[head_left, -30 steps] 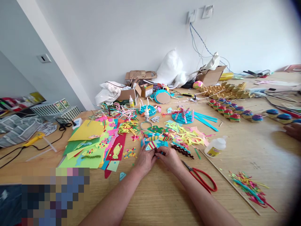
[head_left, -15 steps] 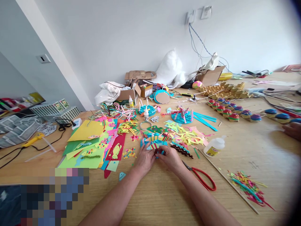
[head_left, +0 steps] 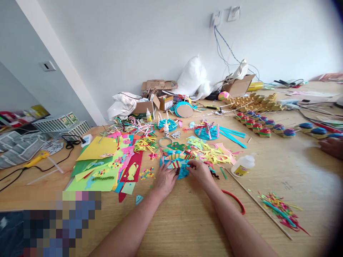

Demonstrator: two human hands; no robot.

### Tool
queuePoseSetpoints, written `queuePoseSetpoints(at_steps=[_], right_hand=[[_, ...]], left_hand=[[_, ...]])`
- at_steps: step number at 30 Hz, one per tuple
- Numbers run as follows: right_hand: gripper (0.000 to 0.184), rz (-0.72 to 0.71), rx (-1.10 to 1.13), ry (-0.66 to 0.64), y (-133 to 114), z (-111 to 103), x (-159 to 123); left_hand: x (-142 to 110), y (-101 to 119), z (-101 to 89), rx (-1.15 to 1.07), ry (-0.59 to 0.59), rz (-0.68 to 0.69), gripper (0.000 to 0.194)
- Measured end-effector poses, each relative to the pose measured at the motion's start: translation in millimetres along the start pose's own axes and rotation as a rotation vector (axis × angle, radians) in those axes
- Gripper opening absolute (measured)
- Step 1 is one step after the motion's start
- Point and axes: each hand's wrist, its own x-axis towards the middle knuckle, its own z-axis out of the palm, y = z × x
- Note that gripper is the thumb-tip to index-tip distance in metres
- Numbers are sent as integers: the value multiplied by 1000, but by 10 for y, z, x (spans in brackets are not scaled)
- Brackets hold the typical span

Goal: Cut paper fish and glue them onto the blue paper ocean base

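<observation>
A blue paper-covered base (head_left: 183, 174) lies on the table between my hands, with striped paper fish (head_left: 175, 164) and a green paper piece with coloured dots (head_left: 178, 146) on it. My left hand (head_left: 165, 177) rests on the base's left side, fingers stretched out and nearly flat. Beside its fingertips stands a short dark brown fuzzy piece (head_left: 178, 171). At the base's right edge is my right hand (head_left: 200, 172), its thumb and fingers pinched together; what lies between them is hidden. Red-handled scissors (head_left: 235, 200) are partly covered by my right forearm.
Coloured paper sheets (head_left: 93, 148) are stacked at left. A glue bottle (head_left: 243, 166) and a thin wooden stick (head_left: 261, 206) lie right. Behind are another blue base (head_left: 206, 133), paper scraps (head_left: 211, 152) and painted egg-carton pieces (head_left: 265, 132). Another person's hand (head_left: 331, 147) is at far right.
My right hand has moved right, from the dark brown piece to the base's right edge, and now covers more of the scissors. My left hand has stayed on the base.
</observation>
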Motion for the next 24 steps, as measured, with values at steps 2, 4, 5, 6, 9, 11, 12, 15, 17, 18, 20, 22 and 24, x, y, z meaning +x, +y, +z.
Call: queuePoseSetpoints(at_steps=[2, 4, 5, 6, 9, 11, 12, 15, 17, 18, 20, 22, 24], right_hand=[[15, -6, 6, 2, 3, 35, 8], [16, -8, 16, 5, 3, 60, 8], [17, -9, 22, 7, 1, 70, 7], [18, -11, 28, 8, -3, 79, 4], [21, -20, 44, 13, -12, 99, -4], [21, -26, 49, 18, -9, 111, -5], [21, -27, 51, 20, -6, 117, -4], [20, -29, 55, 22, 9, 128, 1], [19, -31, 58, 22, 15, 130, 2], [19, -32, 60, 24, 15, 129, 2], [18, -30, 63, 27, 11, 126, -1], [18, -30, 67, 31, 6, 123, -4], [18, -31, 70, 36, 2, 123, -6]], left_hand=[[0, 2, -5, 3, 1, -1, 19], [0, 3, -10, 4, -1, -1, 18], [1, 4, -13, 5, 1, -2, 18], [2, 6, -16, 5, 2, -2, 18], [6, 13, -26, 2, 8, -5, 18], [7, 19, -33, -2, 7, -7, 18], [7, 22, -37, -4, 6, -7, 18], [5, 27, -44, -8, 4, -8, 18], [3, 28, -44, -7, 2, -9, 18], [3, 28, -42, -4, 1, -9, 18], [2, 26, -37, 3, -4, -10, 18], [1, 21, -29, 6, -7, -11, 19], [0, 14, -22, 5, -3, -9, 20]])
